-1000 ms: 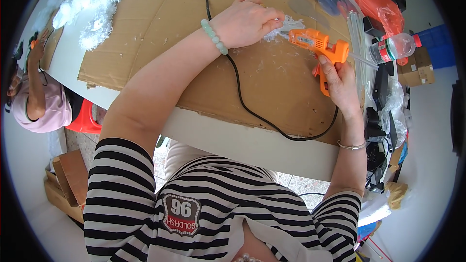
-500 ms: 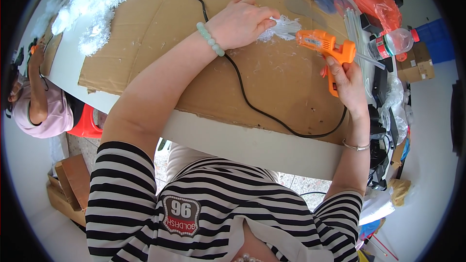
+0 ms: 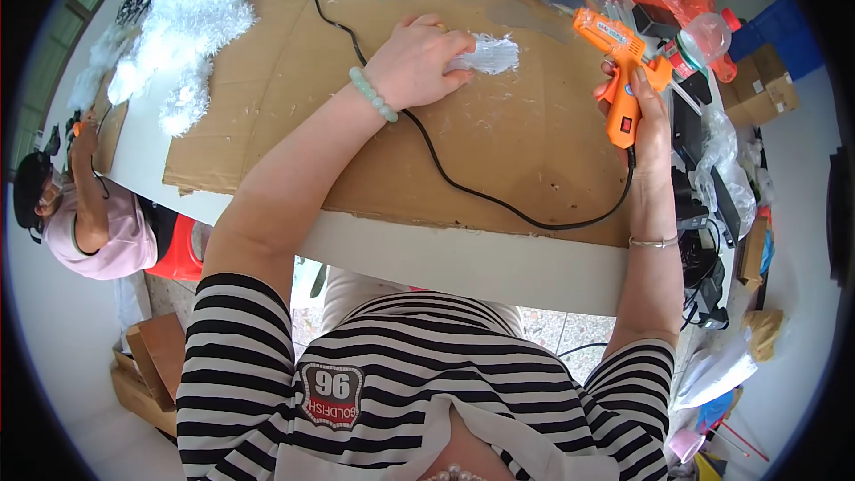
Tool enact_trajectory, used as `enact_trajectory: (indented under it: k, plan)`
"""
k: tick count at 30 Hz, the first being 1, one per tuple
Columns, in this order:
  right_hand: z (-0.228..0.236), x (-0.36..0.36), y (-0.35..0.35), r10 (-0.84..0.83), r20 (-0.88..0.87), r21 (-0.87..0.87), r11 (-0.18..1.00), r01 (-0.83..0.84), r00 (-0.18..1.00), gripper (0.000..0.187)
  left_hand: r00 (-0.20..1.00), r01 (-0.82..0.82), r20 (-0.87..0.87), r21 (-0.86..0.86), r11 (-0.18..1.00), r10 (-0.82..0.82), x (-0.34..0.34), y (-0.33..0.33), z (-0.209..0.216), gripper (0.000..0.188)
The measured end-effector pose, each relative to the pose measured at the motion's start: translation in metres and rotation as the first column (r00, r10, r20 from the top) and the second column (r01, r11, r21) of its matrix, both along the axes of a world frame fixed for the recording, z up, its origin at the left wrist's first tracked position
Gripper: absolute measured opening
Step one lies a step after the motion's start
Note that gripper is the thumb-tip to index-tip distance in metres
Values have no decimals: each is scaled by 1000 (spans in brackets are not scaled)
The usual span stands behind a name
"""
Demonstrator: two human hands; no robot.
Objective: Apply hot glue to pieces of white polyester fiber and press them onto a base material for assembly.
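A white table (image 3: 463, 258) stands in this cluttered room with a brown cardboard sheet (image 3: 508, 151) laid over it. Beyond the cardboard's left side sits a co-worker (image 3: 98, 232) in pink; a fluffy white heap (image 3: 209, 13) overlaps its far left corner. The person's left hand (image 3: 419, 62) rests on the cardboard's far half, thumb and fingers closed on the left end of 1 white fringed piece (image 3: 494, 53). The right hand (image 3: 653, 120) grips an orange glue gun (image 3: 625, 107) at the cardboard's right edge. I'd judge this a pause in gluing, with the piece being steadied; any further glue would call for bringing the nozzle back over it. Compared with 0.5 seconds ago, the gun has swung away and tipped, and the piece shows more as a flat strip than a splayed tuft.
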State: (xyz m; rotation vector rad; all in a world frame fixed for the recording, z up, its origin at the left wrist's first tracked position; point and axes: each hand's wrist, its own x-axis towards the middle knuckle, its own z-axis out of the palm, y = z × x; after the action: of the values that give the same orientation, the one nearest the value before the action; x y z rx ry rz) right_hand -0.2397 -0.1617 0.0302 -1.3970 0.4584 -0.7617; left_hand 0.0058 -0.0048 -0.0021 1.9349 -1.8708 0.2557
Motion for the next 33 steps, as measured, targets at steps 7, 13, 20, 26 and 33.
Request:
enact_trajectory:
  k: [7,13,20,26,33]
  plan:
    - [-22,1,-23,8,233,292,953,-78,972,38,998,35,56,-55,998,-32,0,-10,8,25]
    - [-28,4,-24,-6,274,352,931,-94,962,33,854,-186,-458,175,967,247,-4,-16,16,37]
    - [-30,6,-28,-1,222,324,943,-72,975,28,979,-26,198,-135,990,52,-32,-15,13,28]
    - [-32,7,-31,6,155,290,956,-52,988,29,973,-7,229,-142,990,40,-30,-20,1,10]
    - [-29,6,-29,1,76,247,969,-20,997,30,973,-175,-168,-67,982,161,-14,-23,-10,6]
